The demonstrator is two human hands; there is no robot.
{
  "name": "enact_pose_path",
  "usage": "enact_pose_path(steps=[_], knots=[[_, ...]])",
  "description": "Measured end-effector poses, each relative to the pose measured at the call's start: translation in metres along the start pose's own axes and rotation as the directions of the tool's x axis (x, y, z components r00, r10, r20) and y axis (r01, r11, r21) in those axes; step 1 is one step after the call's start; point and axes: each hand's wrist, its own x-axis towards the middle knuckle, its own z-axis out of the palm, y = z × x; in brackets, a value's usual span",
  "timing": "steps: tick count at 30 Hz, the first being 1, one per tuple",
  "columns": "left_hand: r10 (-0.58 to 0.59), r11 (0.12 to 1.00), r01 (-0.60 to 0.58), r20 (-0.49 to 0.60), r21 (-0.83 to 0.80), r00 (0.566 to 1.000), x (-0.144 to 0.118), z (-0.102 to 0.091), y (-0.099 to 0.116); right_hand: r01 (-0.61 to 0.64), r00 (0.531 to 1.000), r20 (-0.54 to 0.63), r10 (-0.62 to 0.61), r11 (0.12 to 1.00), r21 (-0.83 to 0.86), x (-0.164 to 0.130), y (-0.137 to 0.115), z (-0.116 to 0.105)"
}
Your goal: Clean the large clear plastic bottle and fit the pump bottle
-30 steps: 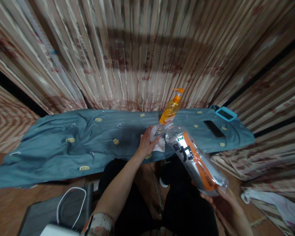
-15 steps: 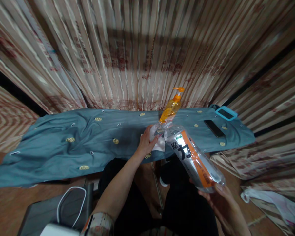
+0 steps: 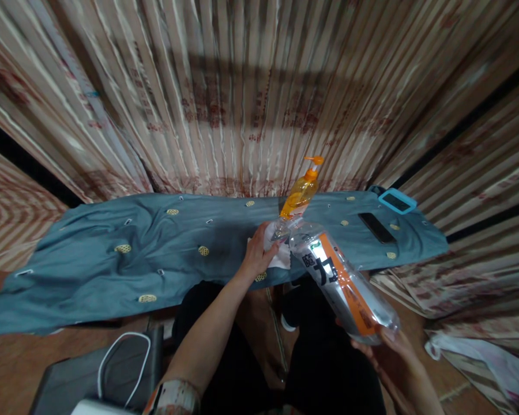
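Clear plastic bottle (image 3: pixel 346 291), labelled in silver and orange, slants across the near edge of a cloth-covered tabletop (image 3: pixel 225 222), its neck pointing inward and its base toward me. The fingers of my right hand (image 3: pixel 391 351) grip the bottle near its base. Close by its neck, the fingers of my left hand (image 3: pixel 258 253) hold white tissue (image 3: pixel 281 259) against a clear object (image 3: pixel 280 229) whose shape is hard to make out; whether this touches the bottle, I cannot tell. Just beyond stands a yellow pump bottle (image 3: pixel 299 197) topped in orange. To the right lie a dark phone (image 3: pixel 376 227) and, near it, a blue-framed device (image 3: pixel 397 200). A striped curtain (image 3: pixel 242 86) with red print hangs behind the tabletop.
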Motion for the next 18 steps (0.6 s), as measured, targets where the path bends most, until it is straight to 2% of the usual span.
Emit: enact_pose_path(steps=[6, 18], knots=[[-0.011, 1.000, 0.011, -0.002, -0.005, 1.000, 0.0007, -0.0026, 0.0036, 0.029, 1.000, 0.011, -0.029, 1.000, -0.005, 0.0032, 0.0048, -0.0054], [-0.025, 1.000, 0.025, 0.006, -0.010, 1.000, 0.0003, -0.0030, 0.0059, -0.038, 0.999, 0.003, 0.037, 0.997, 0.073, 0.0025, 0.0056, -0.0036]])
